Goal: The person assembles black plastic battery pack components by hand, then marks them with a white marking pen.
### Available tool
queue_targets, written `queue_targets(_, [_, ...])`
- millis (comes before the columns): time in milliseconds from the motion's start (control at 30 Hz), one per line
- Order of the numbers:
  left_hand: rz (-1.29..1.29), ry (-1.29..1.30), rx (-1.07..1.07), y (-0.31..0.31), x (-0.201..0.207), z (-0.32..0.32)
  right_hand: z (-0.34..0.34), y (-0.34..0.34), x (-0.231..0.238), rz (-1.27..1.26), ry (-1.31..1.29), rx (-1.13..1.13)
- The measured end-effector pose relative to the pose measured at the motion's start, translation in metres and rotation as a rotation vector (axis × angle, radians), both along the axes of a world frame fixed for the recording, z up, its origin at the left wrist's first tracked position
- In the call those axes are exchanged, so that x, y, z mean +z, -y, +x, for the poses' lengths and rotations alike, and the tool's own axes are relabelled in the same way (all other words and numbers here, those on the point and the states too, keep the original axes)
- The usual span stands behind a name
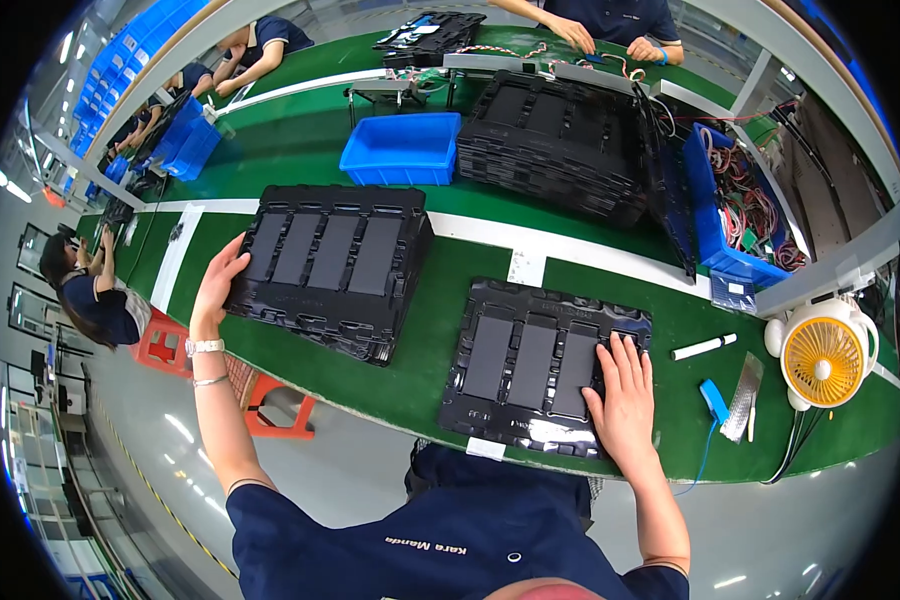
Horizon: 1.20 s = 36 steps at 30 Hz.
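Observation:
A stack of black plastic trays (315, 300) lies left of centre on the green bench, its top tray showing several flat dark-grey rectangular sections. My left hand (220, 280) rests against the left edge of this stack, fingers extended along the rim; part of them is hidden at the edge. In front of me, near the bench's front edge, lies another black tray (480, 400) with three similar grey sections. Flat on its right side is my right hand (625, 395), fingers stretched out and holding nothing.
Behind stand a blue bin (400, 150), a tall stack of black trays (550, 140) and a blue bin of wires (720, 200). A white marker (703, 347), a blue clip-like piece (713, 402) and a small fan (820, 360) are at right. Co-workers sit across the bench.

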State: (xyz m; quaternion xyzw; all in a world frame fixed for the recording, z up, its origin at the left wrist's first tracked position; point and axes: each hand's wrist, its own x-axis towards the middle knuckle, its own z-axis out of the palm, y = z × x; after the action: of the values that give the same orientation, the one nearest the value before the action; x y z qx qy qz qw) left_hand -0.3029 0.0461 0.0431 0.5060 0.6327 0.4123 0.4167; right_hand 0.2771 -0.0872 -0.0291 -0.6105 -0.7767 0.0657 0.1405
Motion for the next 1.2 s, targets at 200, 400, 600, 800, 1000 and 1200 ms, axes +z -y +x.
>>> queue_targets(200, [0.007,-0.832,-0.129,-0.022,-0.02,-0.021,0.001,-0.012,-0.004,0.01,0.018,-0.012])
queue_targets(400, [0.12,-0.418,0.0,-0.018,-0.035,-0.004,0.002,-0.035,-0.002,0.078,0.049,0.022])
queue_targets(600, [0.099,-0.477,-0.068,-0.019,-0.038,-0.015,0.0,-0.059,-0.012,0.117,0.099,0.046])
queue_targets(800, [0.143,-0.598,-0.045,-0.021,-0.05,-0.018,0.0,-0.067,-0.016,0.185,0.063,0.012])
queue_targets(1000, [0.705,-1.248,0.321,-0.005,-0.018,0.071,0.004,-0.068,-0.012,0.167,0.018,0.019])
queue_targets(1200, [1.144,-1.054,-0.07,0.049,0.0,0.244,0.002,-0.062,-0.005,0.249,0.059,0.042])
